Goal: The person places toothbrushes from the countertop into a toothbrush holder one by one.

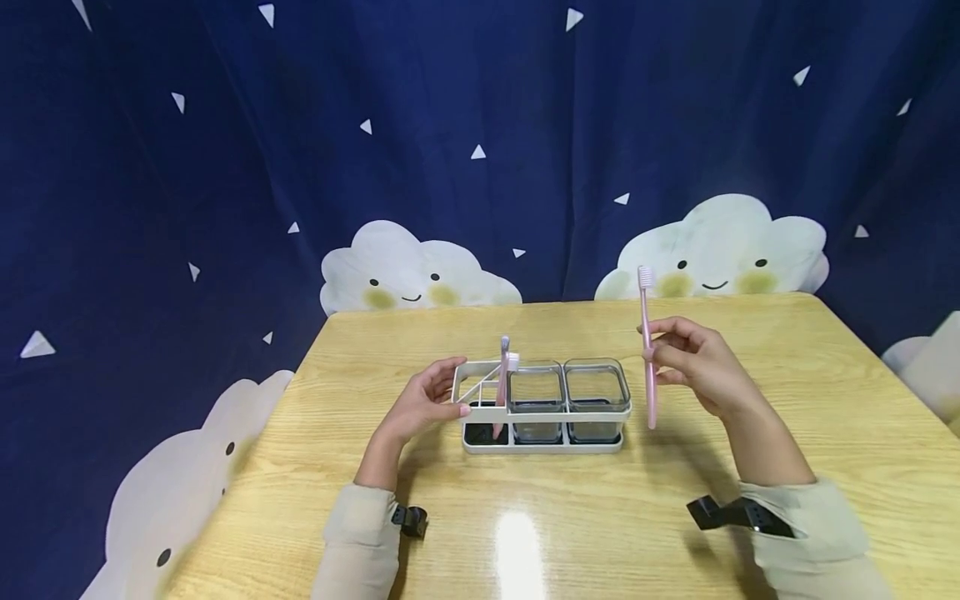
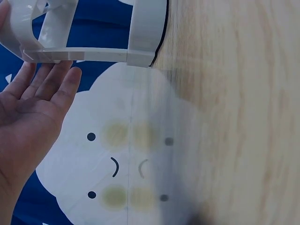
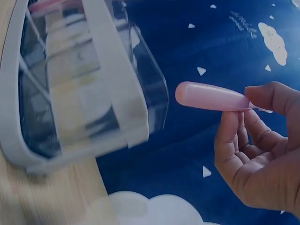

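Note:
A white toothbrush holder (image 1: 551,448) stands on the table with two clear cups (image 1: 597,386) in its middle and right sections. In its divided left section a pink toothbrush (image 1: 501,396) leans, and two brush heads show close together there. My left hand (image 1: 411,406) grips the holder's left end, thumb at the front and fingers round the side; the left wrist view shows the fingertips against the white rim (image 2: 93,55). Just right of the holder, my right hand (image 1: 697,362) pinches another pink toothbrush (image 1: 649,392), upright with bristles up. Its rounded handle end (image 3: 201,95) is clear of the holder.
A light wooden table (image 1: 585,533) lies under everything. Behind it hangs a dark blue curtain (image 1: 450,75) with white triangles and smiling clouds. Dark wrist straps (image 1: 750,515) sit on both sleeves.

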Demonstrator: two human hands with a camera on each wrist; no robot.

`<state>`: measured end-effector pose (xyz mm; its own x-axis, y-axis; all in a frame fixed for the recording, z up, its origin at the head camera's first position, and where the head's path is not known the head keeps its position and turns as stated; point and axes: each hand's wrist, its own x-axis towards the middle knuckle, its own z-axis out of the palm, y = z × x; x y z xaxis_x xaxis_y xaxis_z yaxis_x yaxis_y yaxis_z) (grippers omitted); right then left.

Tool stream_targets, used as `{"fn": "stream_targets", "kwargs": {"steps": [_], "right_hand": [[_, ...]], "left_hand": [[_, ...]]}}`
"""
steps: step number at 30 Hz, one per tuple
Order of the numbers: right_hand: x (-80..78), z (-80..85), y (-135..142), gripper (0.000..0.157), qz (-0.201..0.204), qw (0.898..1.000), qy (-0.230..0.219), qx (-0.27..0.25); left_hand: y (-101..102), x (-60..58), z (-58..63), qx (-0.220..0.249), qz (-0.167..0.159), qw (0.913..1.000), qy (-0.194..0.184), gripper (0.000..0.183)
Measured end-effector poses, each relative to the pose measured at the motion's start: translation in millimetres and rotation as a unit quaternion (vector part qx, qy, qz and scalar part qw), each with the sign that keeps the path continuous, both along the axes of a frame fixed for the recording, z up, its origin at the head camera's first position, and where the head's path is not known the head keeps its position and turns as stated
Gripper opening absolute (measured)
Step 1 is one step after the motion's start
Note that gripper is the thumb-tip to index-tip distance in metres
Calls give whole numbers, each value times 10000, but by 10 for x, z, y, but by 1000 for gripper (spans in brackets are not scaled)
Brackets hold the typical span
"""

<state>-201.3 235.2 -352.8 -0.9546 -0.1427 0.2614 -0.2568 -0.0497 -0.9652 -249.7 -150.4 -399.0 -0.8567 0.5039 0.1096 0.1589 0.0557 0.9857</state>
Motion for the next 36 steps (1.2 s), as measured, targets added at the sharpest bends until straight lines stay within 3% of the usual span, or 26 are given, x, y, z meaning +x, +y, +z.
{"fn": "stream_targets", "kwargs": {"steps": [15,20,26,36], "right_hand": [[-13,72,-413,19,281,9938,244,-1047],[-22,75,-569,22,247,9910,329,-1272],[-41,75,-756,17,178,9881,490,-1447],[-57,19,-992,21,206,9887,711,-1302]], "left_hand": [[6,-31,-18,4,-69,9999,78,73],[-11,-74,-74,8,-63,10000,20,73],[-37,-182,-228,165,-30,9999,5,73],[-47,-171,-255,367,-100,9992,100,75]]}}
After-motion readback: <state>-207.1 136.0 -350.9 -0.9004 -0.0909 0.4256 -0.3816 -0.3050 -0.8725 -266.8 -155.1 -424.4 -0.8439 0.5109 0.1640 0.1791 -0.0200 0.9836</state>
